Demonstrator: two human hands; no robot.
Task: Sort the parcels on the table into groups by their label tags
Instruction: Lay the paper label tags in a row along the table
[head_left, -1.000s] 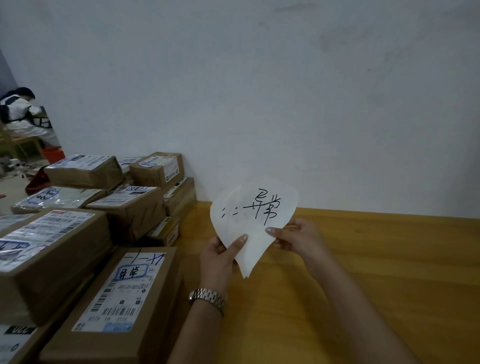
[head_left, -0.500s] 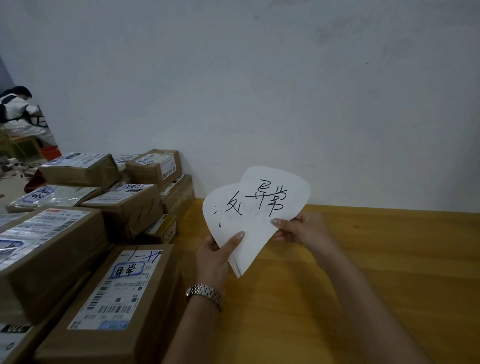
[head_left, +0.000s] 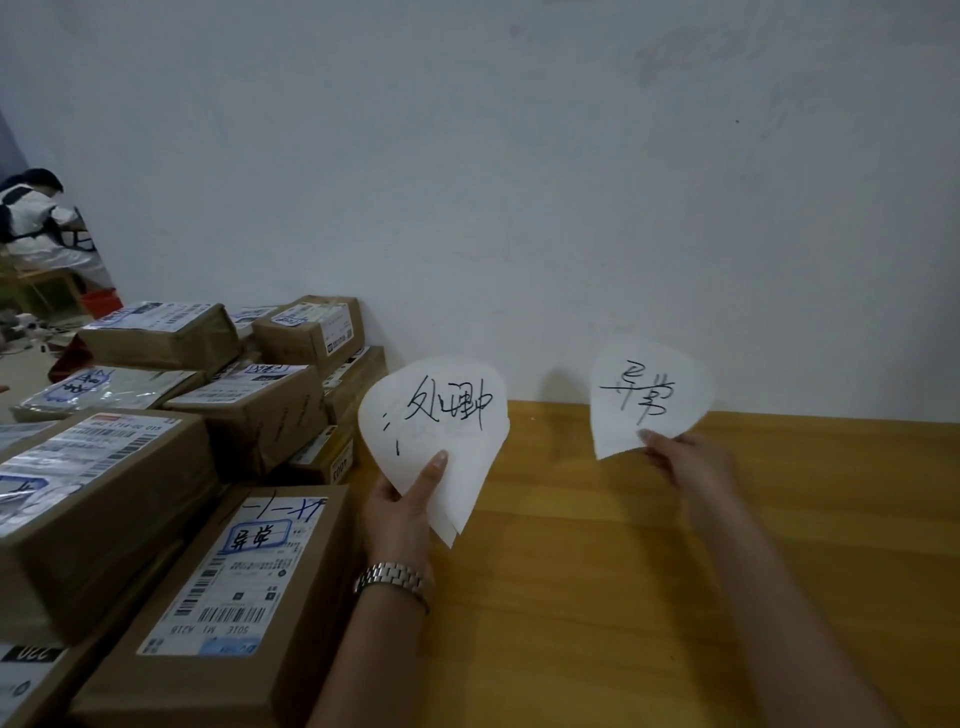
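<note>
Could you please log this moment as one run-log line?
left hand: holds paper sheets | right hand: pinches single sheet | parcels: piled at left

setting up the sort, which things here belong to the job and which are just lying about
Job: labelled parcels; paper signs in left hand; single sign in right hand; wooden table.
Lying about: seated person; red tub; wristwatch.
</note>
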